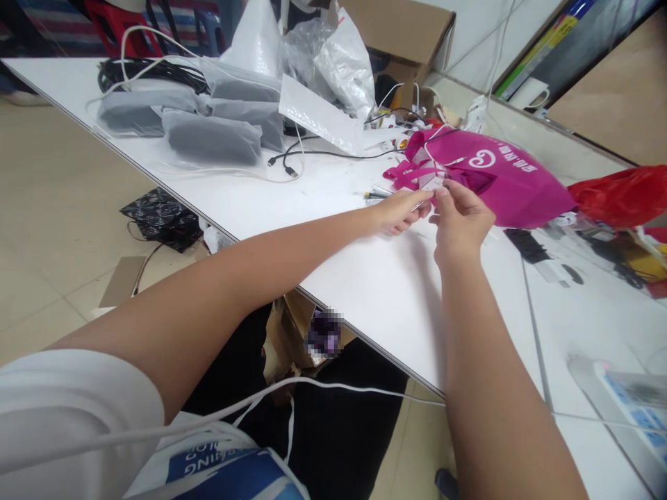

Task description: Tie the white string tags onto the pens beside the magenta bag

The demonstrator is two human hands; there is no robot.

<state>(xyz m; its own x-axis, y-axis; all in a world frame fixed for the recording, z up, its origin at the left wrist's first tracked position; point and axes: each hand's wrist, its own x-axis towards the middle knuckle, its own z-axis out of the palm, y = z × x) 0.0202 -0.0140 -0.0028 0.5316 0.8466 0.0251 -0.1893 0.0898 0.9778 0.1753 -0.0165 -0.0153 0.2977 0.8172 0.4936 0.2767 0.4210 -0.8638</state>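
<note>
My left hand [405,211] is closed above the white table [365,271], its fingers curled round something thin with a shiny edge, too small to make out. My right hand [463,217] meets it with thumb and forefinger pinched together at the same spot; what lies between the fingertips is hidden. Just behind the fingertips shows a small white piece [431,182], and I cannot tell whether it is held. A magenta cloth bag [521,184] with white print lies right behind both hands. Pen-like sticks [376,195] rest left of them.
Several grey plastic-wrapped packages [213,139] lie at the table's far left, with a coiled black cable [151,75] behind. A black cable [338,154] crosses the tabletop. Clear plastic bags [344,62] and a cardboard box [401,31] stand behind. A white cord [323,382] runs across my lap.
</note>
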